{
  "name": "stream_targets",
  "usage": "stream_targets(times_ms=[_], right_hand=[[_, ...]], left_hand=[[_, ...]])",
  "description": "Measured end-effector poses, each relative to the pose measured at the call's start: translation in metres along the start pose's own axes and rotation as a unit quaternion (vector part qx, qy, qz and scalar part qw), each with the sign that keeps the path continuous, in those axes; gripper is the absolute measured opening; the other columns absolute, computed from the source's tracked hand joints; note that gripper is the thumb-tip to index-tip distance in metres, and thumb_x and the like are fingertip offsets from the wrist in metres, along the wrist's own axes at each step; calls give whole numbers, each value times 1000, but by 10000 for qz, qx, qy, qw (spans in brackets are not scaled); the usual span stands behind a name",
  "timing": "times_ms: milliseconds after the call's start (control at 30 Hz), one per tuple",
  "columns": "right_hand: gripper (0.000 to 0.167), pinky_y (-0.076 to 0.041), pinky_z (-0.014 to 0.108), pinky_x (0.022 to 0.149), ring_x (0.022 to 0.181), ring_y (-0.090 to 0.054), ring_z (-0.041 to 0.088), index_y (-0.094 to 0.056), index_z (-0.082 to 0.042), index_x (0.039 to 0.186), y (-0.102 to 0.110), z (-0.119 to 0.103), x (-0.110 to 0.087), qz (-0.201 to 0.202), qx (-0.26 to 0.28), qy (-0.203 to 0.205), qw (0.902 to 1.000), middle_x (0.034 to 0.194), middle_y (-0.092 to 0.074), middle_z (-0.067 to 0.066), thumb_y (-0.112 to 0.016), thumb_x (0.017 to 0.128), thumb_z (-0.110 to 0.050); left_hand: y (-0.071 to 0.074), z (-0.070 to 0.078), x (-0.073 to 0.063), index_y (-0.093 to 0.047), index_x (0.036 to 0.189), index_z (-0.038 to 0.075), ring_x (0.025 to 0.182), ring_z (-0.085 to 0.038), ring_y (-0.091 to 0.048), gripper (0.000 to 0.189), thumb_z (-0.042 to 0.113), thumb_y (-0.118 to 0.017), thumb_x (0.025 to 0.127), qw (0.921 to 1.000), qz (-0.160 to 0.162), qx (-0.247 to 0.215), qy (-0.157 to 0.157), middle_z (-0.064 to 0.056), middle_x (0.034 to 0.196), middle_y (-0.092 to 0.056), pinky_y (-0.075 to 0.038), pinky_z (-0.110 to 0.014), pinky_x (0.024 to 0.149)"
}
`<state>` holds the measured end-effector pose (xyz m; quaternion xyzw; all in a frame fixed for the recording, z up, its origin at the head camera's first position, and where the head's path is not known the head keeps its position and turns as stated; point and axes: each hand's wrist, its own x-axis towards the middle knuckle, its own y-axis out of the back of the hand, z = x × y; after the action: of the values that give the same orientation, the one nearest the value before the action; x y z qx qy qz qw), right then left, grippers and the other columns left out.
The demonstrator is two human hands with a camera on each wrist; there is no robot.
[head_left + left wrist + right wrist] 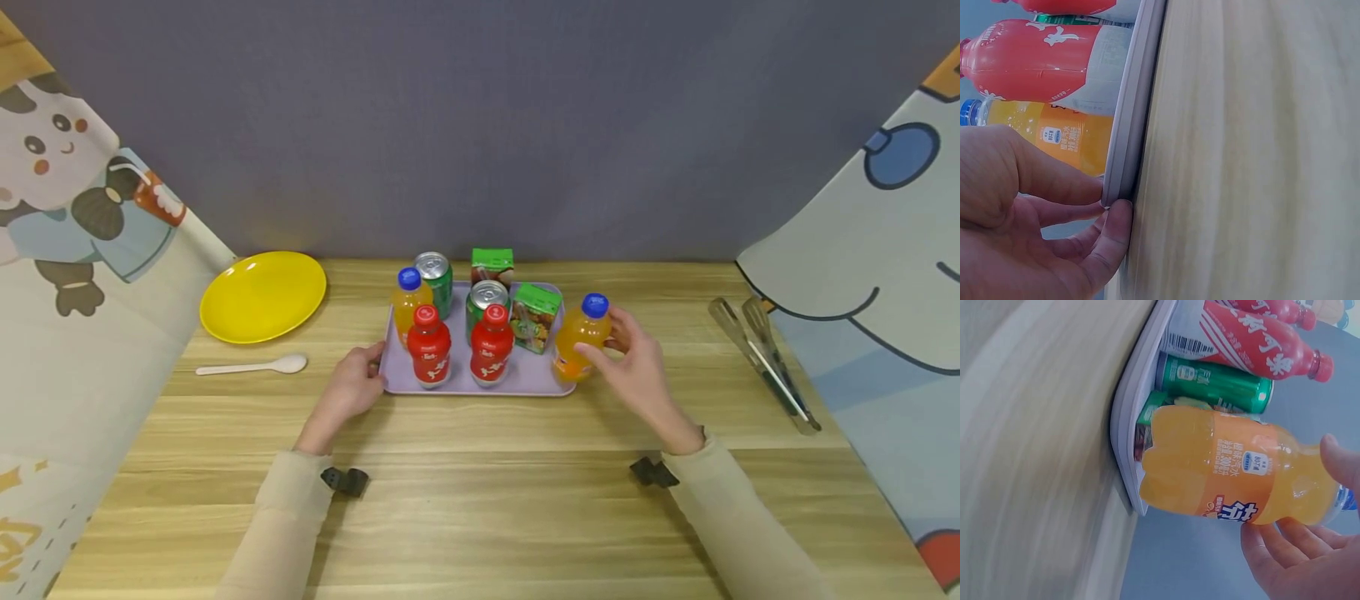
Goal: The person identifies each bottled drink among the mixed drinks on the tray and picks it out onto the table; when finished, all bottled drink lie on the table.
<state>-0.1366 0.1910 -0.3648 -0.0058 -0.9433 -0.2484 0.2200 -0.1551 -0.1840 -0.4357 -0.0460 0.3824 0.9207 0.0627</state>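
Note:
A light purple tray (457, 385) carries several drinks. My left hand (355, 379) pinches the tray's left front corner; in the left wrist view the thumb lies over the rim and a fingertip under it. With thumb and fingers, my right hand (637, 362) holds an orange soda bottle (1222, 469) with a blue cap, tilted at the tray's right end. On the tray stand two red bottles (431, 354), two green cans (487, 304), a second orange soda bottle (411, 304) at the left, and a green-topped drink carton (534, 321). Another carton (492, 260) shows at the back.
A yellow plate (262, 297) lies at the back left of the wooden table (487, 500), with a pale spoon (255, 367) in front of it. Metal tongs (772, 367) lie at the right. A grey wall panel (480, 125) rises behind, and printed panels flank both sides.

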Motion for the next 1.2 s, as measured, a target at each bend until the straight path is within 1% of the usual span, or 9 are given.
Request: stream_targets(times_ms=[100,200,367,433,600,767,833,1067,1200], right_hand=[[52,-52,29,78,98,-61,38,-49,15,123,4,2,3,65,-26,45,10000,115,-59,28,-73,78,7],[52,-52,27,76,97,-61,38,-49,16,123,7,4,5,126,-72,46,9999,114,-60,29,-73,77,7],[53,-52,37,78,99,-61,38,-48,15,125,11,8,8,150,-158,-87,9997,116,-59,29,-73,79,6],[54,-52,38,78,99,-60,39,-48,14,126,13,12,11,159,-170,-106,9997,116,-59,29,-73,79,6],[56,-51,33,79,102,-59,39,-48,12,127,16,37,20,203,-201,-89,9996,118,-58,27,-74,78,3],[59,-50,28,82,106,-58,35,-47,7,130,18,58,28,278,-150,-272,9991,122,-58,23,-76,79,-2],[59,-51,30,82,106,-58,36,-47,8,130,19,61,31,311,-66,-299,9990,123,-57,24,-75,79,-1],[54,-47,51,85,105,-56,43,-44,15,128,19,33,38,274,-145,-509,9982,123,-54,31,-70,82,4],[58,-46,50,87,108,-56,40,-44,10,132,16,58,47,309,-65,-659,9973,127,-54,27,-72,83,-3]], left_hand=[[0,0,0,-39,141,-8,88,-29,-55,61,-3,-56,82,10000,-4,23,-14,-26,119,-51,-48,-34,67],[0,1,0,-39,141,-8,88,-29,-54,61,-2,-56,82,10000,-7,45,-7,-25,119,-51,-48,-34,68],[1,2,-1,-38,142,-7,90,-29,-53,60,-2,-56,84,10000,-52,40,54,-24,121,-51,-49,-35,70],[2,2,-1,-39,142,-6,91,-30,-53,60,-1,-56,85,9999,-68,55,87,-24,122,-51,-49,-35,70],[2,3,0,-38,142,-5,90,-29,-53,61,0,-57,85,9999,-86,76,112,-24,123,-51,-48,-34,69],[3,2,0,-38,142,-6,91,-29,-54,61,-2,-56,84,9999,-60,46,91,-24,122,-51,-48,-35,70],[3,1,0,-38,142,-6,91,-29,-54,61,-2,-56,84,9999,-72,31,105,-24,122,-51,-48,-35,70],[1,1,-1,-37,143,-5,88,-28,-53,63,-3,-57,83,9998,-143,-36,146,-25,124,-52,-48,-34,67],[2,1,-1,-38,142,-6,88,-28,-53,62,-3,-56,83,9998,-112,-18,152,-24,122,-52,-48,-33,67]])
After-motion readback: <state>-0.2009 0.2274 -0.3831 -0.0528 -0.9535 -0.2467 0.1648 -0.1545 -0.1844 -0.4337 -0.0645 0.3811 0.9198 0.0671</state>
